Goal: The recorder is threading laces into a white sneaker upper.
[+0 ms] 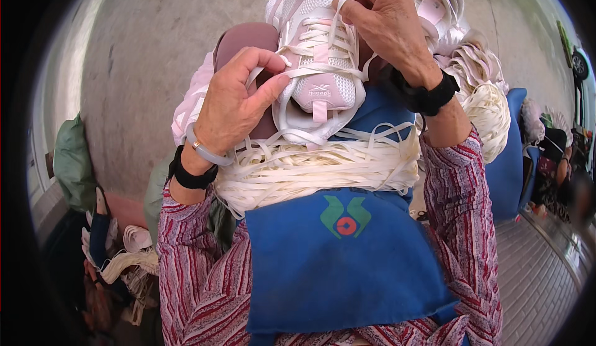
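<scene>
— Two hands up at the far centre, both on one pale pink trainer (316, 41). Pose of each?

— Left hand (239, 100): forearm rises from the lower left, wrist bent, palm toward the shoe. Thumb and forefinger pinch a white lace (313, 72) at the shoe's left side; the other fingers curl loosely. A pale bangle (208, 153) and a black wristband (189, 177) sit on that wrist.

— And the right?

— Right hand (388, 23): comes in from the right, knuckles up, fingertips closed on the lace near the top eyelets on the shoe's right side. Black wrist strap (425, 94) just below it. Both sleeves are red-and-white patterned.

— Where does the shoe sit?

— Tongue toward the camera, resting against a heap of loose white laces (323, 166) — the heap lies on a blue cloth (341, 265) spread over the lap, near centre. A mauve shape, partly hidden, shows just left of the shoe; cannot tell what it is.

— Surroundings?

— Grey concrete floor (149, 41) fills the far left. More bundles of white laces (484, 91) far right, touching a blue sack (512, 159). Green bag (73, 163) at left, with small lace bundles near it. Paved ground lower right; a dark seated figure at the right rim, too blurred to detail.
</scene>
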